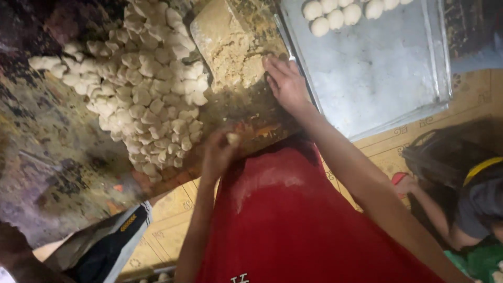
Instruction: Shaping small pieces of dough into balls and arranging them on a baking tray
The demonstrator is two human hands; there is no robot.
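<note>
One small dough piece (233, 139) pinched in left hand (219, 152), frame centre; soft, light, sticky, best cupped gently. Right hand (285, 84) spread flat on crumbly filling block (230, 44), upper centre. Dough pile (144, 84) upper left.

Cream-white dough pieces (149, 89) heaped at upper left on a dark, mottled counter (47, 157) marbled in brown, grey and rust-orange; sandy tan filling (233, 52) at top centre. Pale silver-grey tray (382, 68) at upper right, carrying off-white dough balls (335, 13). Bright red apron (293, 220) smudged with white flour at bottom centre; tan floor tiles (471, 99) patterned with brown linework at right.
</note>
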